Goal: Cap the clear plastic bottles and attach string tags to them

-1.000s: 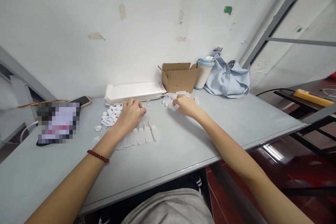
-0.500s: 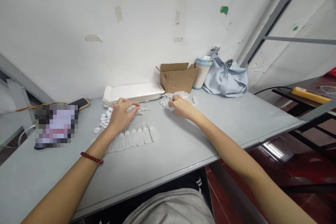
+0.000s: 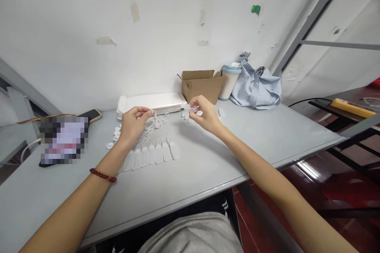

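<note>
Two pinched pieces: cap, vial

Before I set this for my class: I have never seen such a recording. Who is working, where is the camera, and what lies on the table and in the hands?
There is no machine: a person works with two bare hands. The picture comes from a camera on that person's head, looking forward and down, so the arms enter from below. The left hand pinches a small white piece; the right hand pinches a small clear piece. On the grey table lie a row of clear pieces, loose white pieces, a cardboard box and a cup.
</note>
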The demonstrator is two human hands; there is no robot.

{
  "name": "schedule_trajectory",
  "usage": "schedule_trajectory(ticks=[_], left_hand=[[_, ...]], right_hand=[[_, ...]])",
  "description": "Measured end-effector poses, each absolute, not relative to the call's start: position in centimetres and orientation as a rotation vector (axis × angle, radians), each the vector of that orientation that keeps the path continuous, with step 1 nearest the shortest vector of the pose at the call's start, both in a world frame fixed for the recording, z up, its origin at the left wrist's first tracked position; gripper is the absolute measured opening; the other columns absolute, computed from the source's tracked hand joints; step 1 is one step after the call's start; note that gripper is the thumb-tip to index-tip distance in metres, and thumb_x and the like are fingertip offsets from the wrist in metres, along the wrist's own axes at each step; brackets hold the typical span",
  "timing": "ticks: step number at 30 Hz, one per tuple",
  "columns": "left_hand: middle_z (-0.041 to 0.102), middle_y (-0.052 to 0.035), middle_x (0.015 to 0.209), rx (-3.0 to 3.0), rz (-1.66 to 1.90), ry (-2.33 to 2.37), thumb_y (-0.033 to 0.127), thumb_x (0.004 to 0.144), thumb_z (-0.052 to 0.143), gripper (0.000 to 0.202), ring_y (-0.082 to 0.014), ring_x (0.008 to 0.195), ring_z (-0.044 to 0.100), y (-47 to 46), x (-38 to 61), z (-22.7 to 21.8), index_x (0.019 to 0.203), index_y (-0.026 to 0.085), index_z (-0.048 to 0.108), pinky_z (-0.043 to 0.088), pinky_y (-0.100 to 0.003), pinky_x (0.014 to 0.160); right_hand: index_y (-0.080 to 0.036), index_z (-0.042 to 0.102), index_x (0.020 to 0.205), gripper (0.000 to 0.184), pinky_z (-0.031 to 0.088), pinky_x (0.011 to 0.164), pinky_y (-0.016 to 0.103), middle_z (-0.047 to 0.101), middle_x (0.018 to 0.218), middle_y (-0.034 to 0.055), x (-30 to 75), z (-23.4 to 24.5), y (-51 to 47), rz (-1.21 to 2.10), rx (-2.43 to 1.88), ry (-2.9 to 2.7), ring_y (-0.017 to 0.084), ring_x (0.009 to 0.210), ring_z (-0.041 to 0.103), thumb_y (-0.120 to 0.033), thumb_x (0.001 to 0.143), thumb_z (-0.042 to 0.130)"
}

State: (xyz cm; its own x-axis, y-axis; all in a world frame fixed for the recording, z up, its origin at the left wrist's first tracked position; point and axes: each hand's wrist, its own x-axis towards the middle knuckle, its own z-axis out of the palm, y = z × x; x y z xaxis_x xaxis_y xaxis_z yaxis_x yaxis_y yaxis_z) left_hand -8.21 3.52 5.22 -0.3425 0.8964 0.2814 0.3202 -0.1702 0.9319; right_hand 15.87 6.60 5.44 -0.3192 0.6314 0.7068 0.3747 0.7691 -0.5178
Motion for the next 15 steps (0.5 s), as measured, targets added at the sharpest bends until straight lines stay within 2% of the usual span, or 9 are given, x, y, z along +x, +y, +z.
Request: schedule_trajectory(ticks=[3,7,11,15], left_hand=[[0.075,-0.0052,0.083,1.429,1.528,1.552,0.03,0.071,0.069,0.014,-0.0207,0.083,0.068,3.4,-8.3,5.5,0.079,0.02,0.064,0.052,-0.031,0.073],[0.073,-0.0034,0.075,1.788,1.377,1.621,0.033,0.07,0.07,0.013,-0.0194,0.074,0.065,3.3,-8.3,5.7,0.073,0.021,0.068,0.049,-0.032,0.071],[0.072,-0.002,0.075,1.82,1.484,1.535,0.034,0.071,0.07,0.013,-0.0175,0.072,0.065,2.8,-7.7,5.4,0.073,0.021,0.07,0.051,-0.03,0.07],[0.072,-0.0016,0.074,1.705,1.579,1.445,0.031,0.069,0.073,0.012,-0.0168,0.069,0.066,1.7,-6.4,5.5,0.073,0.02,0.072,0.052,-0.028,0.067]], right_hand=[[-0.02,0.051,0.079,0.007,0.047,0.066,0.027,0.056,0.09,0.0032,15.2,5.2,6.1,0.472,-0.747,-1.885,0.015,0.081,0.054,-0.018,0.076,0.058],[-0.02,0.054,0.077,0.011,0.047,0.073,0.029,0.058,0.089,0.0021,14.1,4.7,5.3,0.75,-0.73,-1.793,0.014,0.083,0.055,-0.023,0.075,0.064],[-0.018,0.052,0.073,0.022,0.046,0.07,0.027,0.059,0.09,0.0014,13.2,4.8,4.2,1.16,-0.672,-1.662,0.011,0.075,0.057,-0.028,0.071,0.072],[-0.018,0.052,0.072,0.027,0.048,0.077,0.03,0.061,0.088,0.0002,12.8,5.1,3.4,1.412,-0.59,-1.562,0.012,0.08,0.062,-0.029,0.069,0.076]])
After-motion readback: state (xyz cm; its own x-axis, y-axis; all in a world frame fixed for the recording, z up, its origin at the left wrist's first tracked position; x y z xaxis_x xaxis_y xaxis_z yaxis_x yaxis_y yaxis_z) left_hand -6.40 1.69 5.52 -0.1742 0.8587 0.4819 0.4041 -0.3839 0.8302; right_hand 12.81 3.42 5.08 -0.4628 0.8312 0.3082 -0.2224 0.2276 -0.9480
